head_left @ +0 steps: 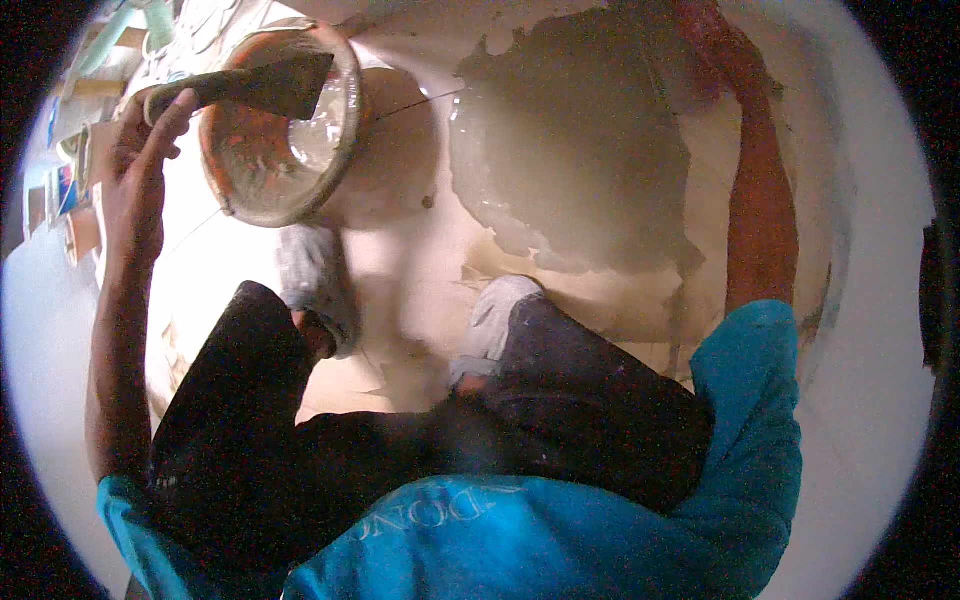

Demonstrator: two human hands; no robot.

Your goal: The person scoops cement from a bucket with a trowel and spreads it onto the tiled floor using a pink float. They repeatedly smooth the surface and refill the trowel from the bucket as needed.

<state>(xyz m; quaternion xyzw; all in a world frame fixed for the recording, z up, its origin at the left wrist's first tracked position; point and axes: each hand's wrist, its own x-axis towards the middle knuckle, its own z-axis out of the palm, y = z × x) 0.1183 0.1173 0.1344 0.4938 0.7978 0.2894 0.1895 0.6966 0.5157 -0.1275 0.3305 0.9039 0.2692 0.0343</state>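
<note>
My left hand (145, 150) is closed around the handle of a broad-bladed putty knife (285, 90). The dark, flared blade points right, across the mouth of a round orange bucket (348, 150). Pale wet paste coats the bucket's inner wall and glistens. At the upper right my right hand (718, 50) reaches out beside a large ragged patch of wet grey paste (580, 150) spread over the pale surface. Blur and shadow hide its fingers, and whether it holds anything does not show.
My two feet in grey coverings, one of them (315, 265) below the bucket, stand on the same pale surface. Several containers and small items (80, 190) line the far left side. A white wall (870, 300) runs along the right.
</note>
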